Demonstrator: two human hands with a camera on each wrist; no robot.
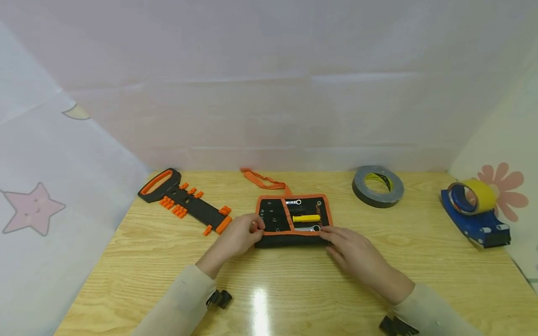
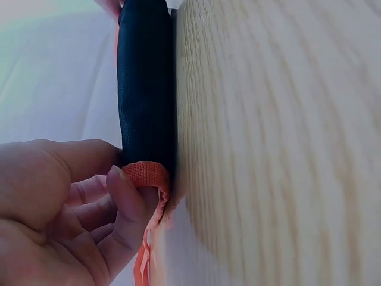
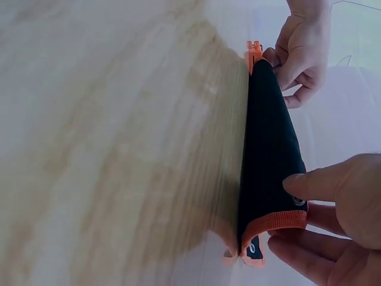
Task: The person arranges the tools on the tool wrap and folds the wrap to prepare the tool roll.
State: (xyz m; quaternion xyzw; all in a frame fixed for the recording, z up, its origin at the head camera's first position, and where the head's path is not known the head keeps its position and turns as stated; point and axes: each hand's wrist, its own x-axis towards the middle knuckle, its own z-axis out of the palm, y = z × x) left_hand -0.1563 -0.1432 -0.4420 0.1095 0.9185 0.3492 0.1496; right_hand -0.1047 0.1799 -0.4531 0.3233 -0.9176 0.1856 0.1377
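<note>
A black tool roll (image 1: 273, 241) with orange edging lies on the table, its near edge folded over. In its pockets show a small wrench (image 1: 293, 202), a yellow-handled tool (image 1: 307, 218) and a larger wrench (image 1: 308, 228). The left hand (image 1: 244, 235) pinches the left end of the fold; in the left wrist view a fingertip sits inside the orange-trimmed opening. At the right end the right hand (image 1: 353, 254) grips the fold, thumb (image 3: 312, 183) on the black cloth and fingers around the edge. An orange strap (image 1: 265, 179) trails from the roll's far side.
Left of the roll lies a black holder (image 1: 201, 208) with an orange-lined handle and several orange clips. A roll of grey tape (image 1: 359, 186) rests at the back right. Farther right stands a blue tape dispenser (image 1: 472, 226) with yellow tape (image 1: 485, 196). A pale curtain (image 1: 269, 116) rises behind the table.
</note>
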